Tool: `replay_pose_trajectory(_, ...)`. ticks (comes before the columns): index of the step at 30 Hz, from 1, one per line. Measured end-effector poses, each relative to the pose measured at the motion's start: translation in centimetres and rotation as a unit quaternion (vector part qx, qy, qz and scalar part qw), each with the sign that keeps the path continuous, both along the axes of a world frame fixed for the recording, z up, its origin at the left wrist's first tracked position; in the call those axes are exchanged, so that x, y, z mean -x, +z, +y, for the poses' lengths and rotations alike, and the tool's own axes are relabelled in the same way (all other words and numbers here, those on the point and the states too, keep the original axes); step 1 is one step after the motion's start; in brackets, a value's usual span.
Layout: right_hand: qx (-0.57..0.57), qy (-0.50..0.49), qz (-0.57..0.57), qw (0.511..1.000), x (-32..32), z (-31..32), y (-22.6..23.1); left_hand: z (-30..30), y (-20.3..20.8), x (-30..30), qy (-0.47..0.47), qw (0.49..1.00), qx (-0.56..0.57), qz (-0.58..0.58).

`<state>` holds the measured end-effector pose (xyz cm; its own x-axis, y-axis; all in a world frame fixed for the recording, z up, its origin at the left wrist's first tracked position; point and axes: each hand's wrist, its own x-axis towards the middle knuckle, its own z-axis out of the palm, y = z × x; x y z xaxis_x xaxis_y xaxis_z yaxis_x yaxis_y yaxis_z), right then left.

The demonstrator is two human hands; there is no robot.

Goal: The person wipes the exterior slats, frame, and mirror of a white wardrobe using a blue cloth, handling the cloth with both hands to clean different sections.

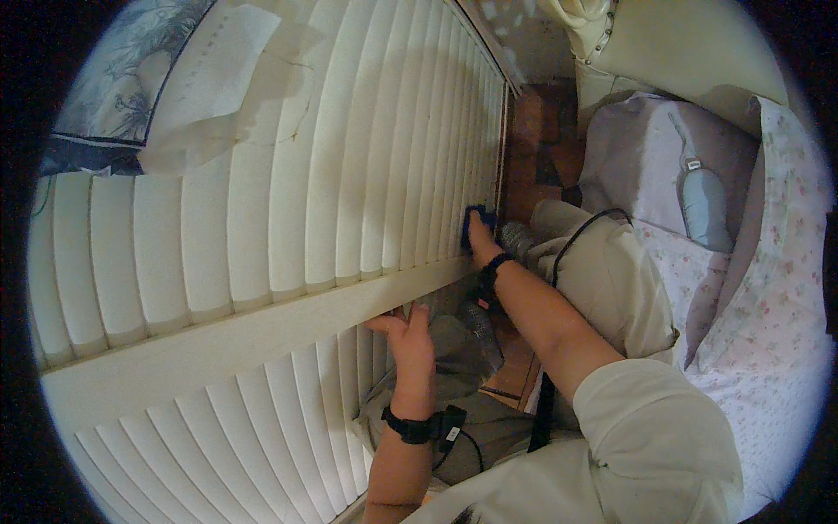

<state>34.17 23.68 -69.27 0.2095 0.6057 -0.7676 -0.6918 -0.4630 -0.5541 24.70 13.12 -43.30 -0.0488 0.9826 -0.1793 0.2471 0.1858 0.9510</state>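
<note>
A cream louvered door with long slats and a plain middle rail fills the left and centre. My right hand reaches to the far lower end of the slats, closed on a dark blue cloth pressed against them. Most of the cloth is hidden by the hand. Nearer to me, my left hand rests against the slats just beside the rail, fingers apart, nothing visible in it; some fingertips are hidden. Black bands sit on both wrists, with a cable at the left one.
On the right is a bed with a floral sheet, a grey-blue bottle-shaped object and a cream padded headboard. My bent legs are close to the door, over a reddish-brown tiled floor. A picture and paper hang upper left.
</note>
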Motion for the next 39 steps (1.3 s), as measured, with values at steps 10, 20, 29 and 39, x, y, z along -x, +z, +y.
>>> replay_pose_trajectory(10, 0.011, -0.010, -0.140, 0.990, -0.1, 0.3, 0.5, 0.0, -1.0, 0.0, -0.016, 0.999, -0.007, 0.046)
replay_pose_trajectory(20, -0.029, -0.045, 0.005, 0.999, -3.3, -0.5, -0.1, -0.3, -0.7, -1.1, -0.013, 0.999, -0.022, 0.027)
replay_pose_trajectory(29, -0.039, -0.124, -0.037, 0.991, -8.9, 7.5, 1.3, -0.4, -1.0, 0.2, 0.002, 1.000, 0.013, 0.003)
replay_pose_trajectory(39, 0.049, -0.092, -0.098, 0.990, -11.9, 11.1, -2.4, -0.1, -0.6, -0.7, -0.003, 0.994, 0.060, 0.094)
